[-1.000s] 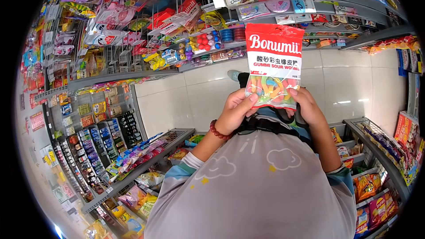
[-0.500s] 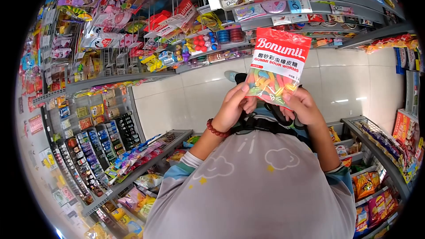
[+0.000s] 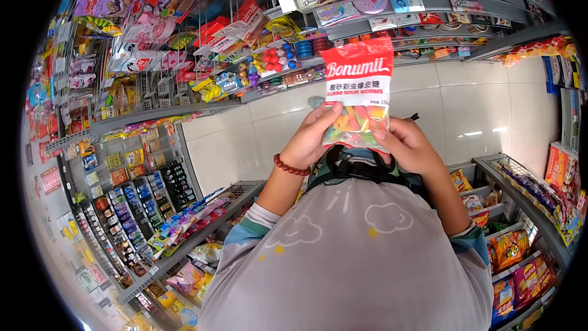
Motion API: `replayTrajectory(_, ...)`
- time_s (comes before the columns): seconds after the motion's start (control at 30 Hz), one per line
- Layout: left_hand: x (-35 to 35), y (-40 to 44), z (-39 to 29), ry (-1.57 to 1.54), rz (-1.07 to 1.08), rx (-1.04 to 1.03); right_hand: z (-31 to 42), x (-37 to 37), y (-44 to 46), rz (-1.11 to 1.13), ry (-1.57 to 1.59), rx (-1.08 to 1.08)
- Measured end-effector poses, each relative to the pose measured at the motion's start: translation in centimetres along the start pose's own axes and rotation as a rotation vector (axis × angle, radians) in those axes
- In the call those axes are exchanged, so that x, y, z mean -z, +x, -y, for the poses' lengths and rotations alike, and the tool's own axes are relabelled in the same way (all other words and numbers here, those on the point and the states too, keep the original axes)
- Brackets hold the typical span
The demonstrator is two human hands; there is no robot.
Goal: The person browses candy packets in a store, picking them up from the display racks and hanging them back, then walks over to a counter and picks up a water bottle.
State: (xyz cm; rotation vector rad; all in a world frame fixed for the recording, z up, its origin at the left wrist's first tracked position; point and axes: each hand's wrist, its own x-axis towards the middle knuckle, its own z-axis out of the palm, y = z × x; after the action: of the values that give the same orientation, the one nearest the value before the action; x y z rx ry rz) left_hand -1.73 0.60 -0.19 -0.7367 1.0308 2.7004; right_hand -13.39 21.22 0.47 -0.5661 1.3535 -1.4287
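Observation:
A bag of gummy worms [image 3: 357,89], red and white on top with a see-through lower part, is held upright in front of me, its printed front facing me. My left hand [image 3: 314,132], with a red bead bracelet [image 3: 291,165] at the wrist, grips the bag's left edge, thumb on the front. On the right edge, my right hand [image 3: 411,144] pinches the lower corner with its thumb in front. The fingers behind the bag are mostly hidden. Colourful gummies show through the clear plastic.
Hanging snack bags fill a rack [image 3: 165,107] at the upper left. Shelves of chocolate and sweets [image 3: 373,0] run across the top. Racks with small packets [image 3: 131,208] stand at left, and snack shelves [image 3: 514,251] at right. Pale tiled floor [image 3: 226,141] lies between them.
The bag has moved a little left and turned more upright. My left hand has shifted left and up along its edge, and my right hand still holds the other side.

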Motion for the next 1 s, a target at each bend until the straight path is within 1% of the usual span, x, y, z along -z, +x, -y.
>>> replayTrajectory(0.03, 0.1, -0.1, -0.1, -0.005, -0.043, -0.029, 0.0, -0.3, 0.0, -0.081, -0.004, 0.025)
replayTrajectory(0.07, 0.1, -0.3, -0.4, -0.014, -0.04, -0.025, -0.1, -0.4, -0.1, -0.16, -0.009, 0.05)
replayTrajectory(0.1, -0.2, -0.2, -0.5, -0.011, -0.037, -0.028, -0.5, -0.1, 0.0, -0.161, -0.011, 0.055)
replayTrajectory(0.17, -0.6, -0.5, -0.8, 0.01, -0.083, -0.113, -1.2, 0.3, 0.1, -0.194, 0.046, 0.107)
replayTrajectory(0.3, -0.4, -1.0, -0.8, 0.06, -0.066, -0.126, -1.3, -0.3, -0.3, -0.188, 0.068, 0.115)
replayTrajectory(0.37, -0.5, -1.2, -0.8, 0.098, -0.089, -0.128, -1.5, -0.5, -0.3, -0.174, 0.01, 0.115)
replayTrajectory(0.5, -1.0, -1.4, -0.9, 0.122, -0.086, -0.147, -1.3, -0.8, -0.3, -0.181, -0.003, 0.13)
replayTrajectory(0.6, -0.9, -1.7, -0.9, 0.161, -0.093, -0.157, -1.1, -0.9, -0.5, -0.159, -0.025, 0.101)
replayTrajectory(0.8, -0.3, -1.8, -0.3, 0.281, -0.081, -0.156, -0.5, -1.1, -0.8, -0.091, -0.033, 0.163)
replayTrajectory(0.9, -1.2, -1.7, -0.5, 0.295, -0.078, -0.154, -0.9, -0.9, -1.0, -0.093, -0.034, 0.126)
replayTrajectory(0.97, -1.3, -1.5, -0.6, 0.308, -0.065, -0.125, -2.1, -0.8, -0.9, -0.125, -0.056, 0.262)
replayTrajectory(1.0, -1.3, -1.4, -0.6, 0.308, -0.066, -0.125, -2.1, -0.8, -0.9, -0.125, -0.055, 0.262)
